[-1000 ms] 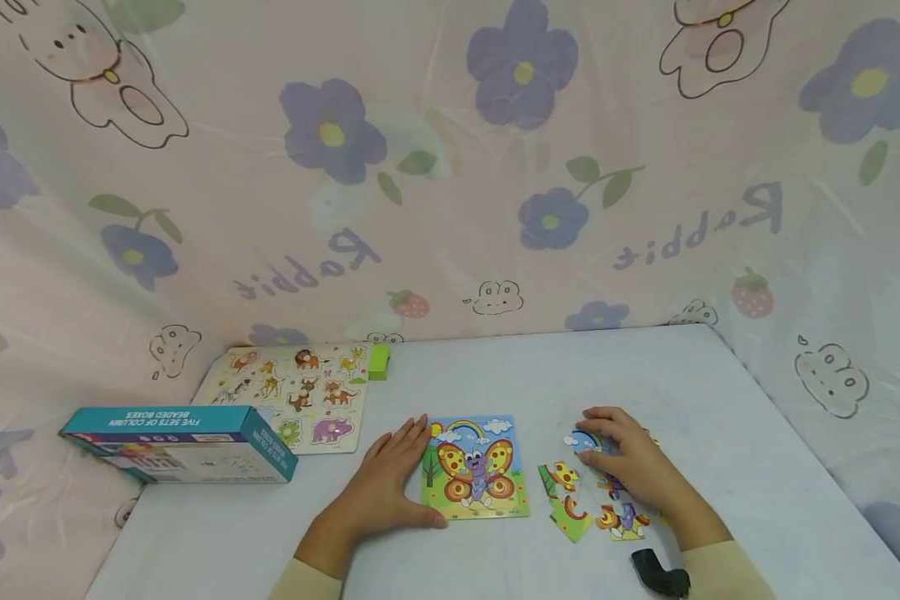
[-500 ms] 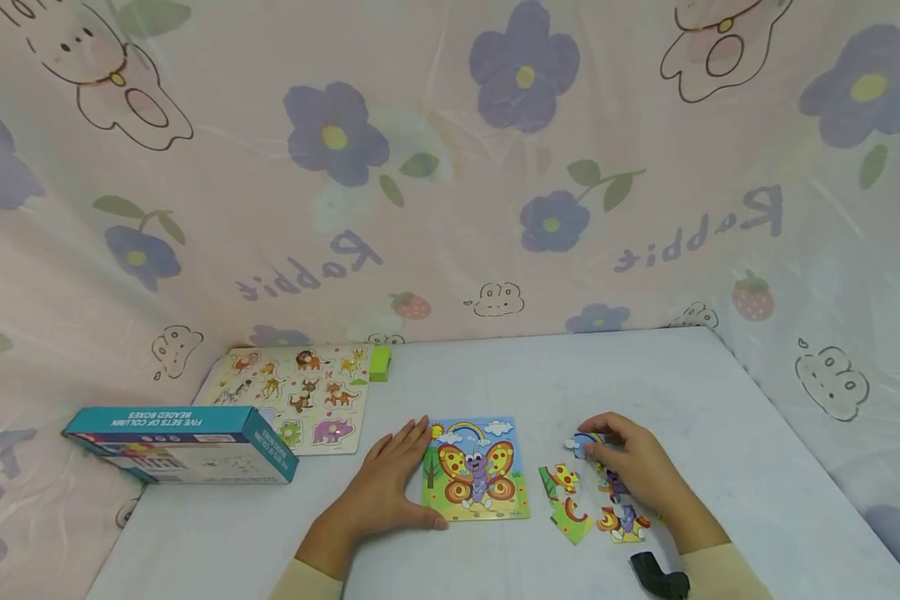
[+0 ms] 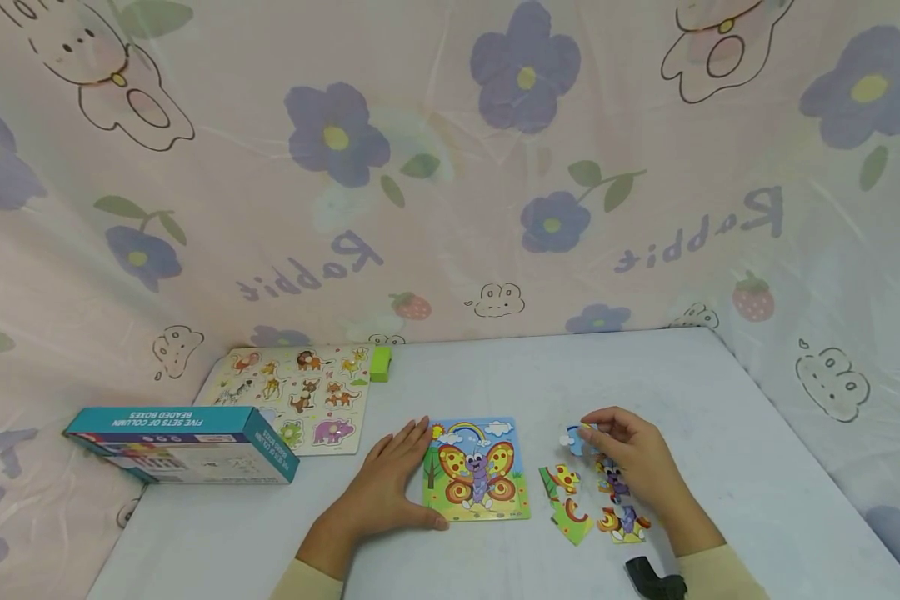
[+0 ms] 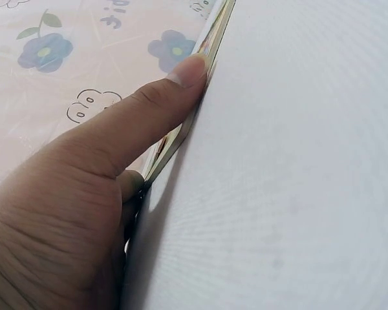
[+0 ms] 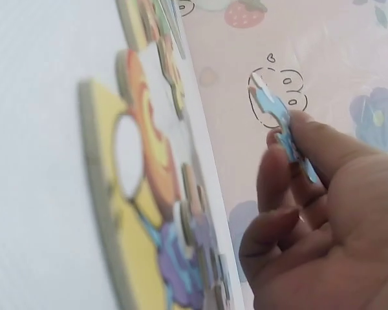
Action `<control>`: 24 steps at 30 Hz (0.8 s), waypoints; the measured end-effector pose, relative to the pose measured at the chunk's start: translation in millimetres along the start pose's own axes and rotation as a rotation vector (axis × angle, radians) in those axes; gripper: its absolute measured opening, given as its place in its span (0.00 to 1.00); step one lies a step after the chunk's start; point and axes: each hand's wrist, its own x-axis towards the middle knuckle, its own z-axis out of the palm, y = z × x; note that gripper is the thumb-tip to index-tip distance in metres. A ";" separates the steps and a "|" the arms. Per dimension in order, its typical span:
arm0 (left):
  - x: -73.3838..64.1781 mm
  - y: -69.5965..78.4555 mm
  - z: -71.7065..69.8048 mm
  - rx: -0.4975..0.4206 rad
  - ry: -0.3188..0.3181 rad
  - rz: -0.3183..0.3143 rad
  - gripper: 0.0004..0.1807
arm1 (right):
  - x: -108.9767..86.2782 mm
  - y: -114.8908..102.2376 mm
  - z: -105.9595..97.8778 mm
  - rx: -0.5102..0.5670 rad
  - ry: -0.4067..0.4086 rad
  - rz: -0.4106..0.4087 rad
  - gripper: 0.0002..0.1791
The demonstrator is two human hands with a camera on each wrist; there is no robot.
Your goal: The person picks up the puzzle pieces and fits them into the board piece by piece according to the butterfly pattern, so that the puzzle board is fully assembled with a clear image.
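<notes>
My left hand (image 3: 387, 490) lies along the left side of a square butterfly picture board (image 3: 476, 468). Its fingers are straight and touch the upper left edge, while the thumb (image 4: 149, 110) rests at the lower corner. To the right, my right hand (image 3: 640, 458) pinches a blue puzzle piece (image 5: 278, 116) with white cloud on it between thumb and fingers, lifted off the table. Below that hand lie loose puzzle pieces: green and yellow ones (image 3: 570, 520) on the left, and purple and orange ones (image 3: 624, 523) on the right. Part of the held piece is hidden by fingers.
A teal-topped box (image 3: 183, 446) stands at the left. Behind it lies an animal puzzle board (image 3: 317, 398), with a small green block (image 3: 380, 364) at its corner. A black curved object (image 3: 654, 578) lies near the right sleeve. A patterned curtain (image 3: 450, 167) hangs behind the table.
My right hand has picked up the blue piece from the loose pieces, uncovering some below, and now holds it raised and turned. The left hand has stayed on the board.
</notes>
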 end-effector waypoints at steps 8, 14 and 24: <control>1.0 -1.0 1.0 -0.001 -0.001 0.000 0.76 | -1.8 -7.1 10.9 0.116 -0.040 -0.003 0.16; 0.6 0.0 -0.1 -0.012 0.006 0.007 0.75 | -2.5 -15.7 23.5 0.174 -0.115 -0.014 0.17; -0.9 1.4 -1.7 -0.018 0.005 0.002 0.75 | -3.5 -32.0 54.2 0.266 -0.229 -0.010 0.13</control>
